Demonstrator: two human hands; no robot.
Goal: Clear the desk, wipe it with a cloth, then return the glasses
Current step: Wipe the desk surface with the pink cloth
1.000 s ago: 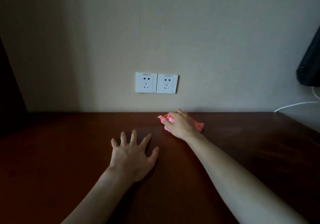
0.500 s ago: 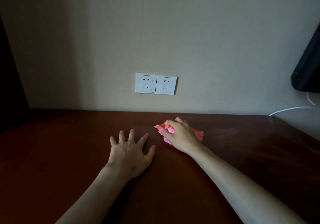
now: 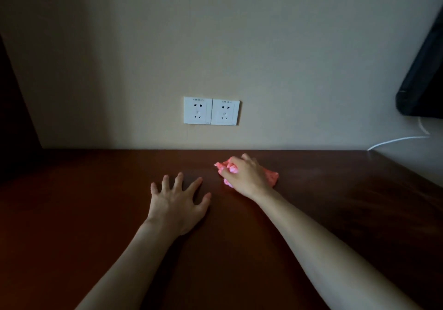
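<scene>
**Wiping under way along the back of the desk**

While the pink cloth (image 3: 272, 176) lies bunched on the dark wooden desk (image 3: 359, 213), just below and to the right of the double wall socket (image 3: 211, 111), the right hand (image 3: 247, 178) covers most of it from above. Its fingers are curled over the crumpled fabric and grip it, with folds showing past the fingertips and behind the wrist. Holding the cloth as a wad probably lets the palm bear down on the wood and push it as one pad, which suits the wiping step of the task.

Below the socket and slightly left of it, the left hand (image 3: 178, 202) rests flat on the desk, fingers straight and spread wide, holding nothing. It sits just beside the cloth hand without touching it, and most likely serves as a brace for a forward lean.

The glasses are not in view, so I cannot tell where they wait; judging by the bare wood, the clearing looks done and their return is not yet due.

No container shows anywhere on the desk. Well right of the socket, a dark object (image 3: 424, 82), perhaps a screen's corner, enters at the frame edge, with a white cable (image 3: 395, 140) running beneath it toward the desk's far corner. Well left of the socket, a dark upright panel (image 3: 14, 118) borders the desk.
</scene>
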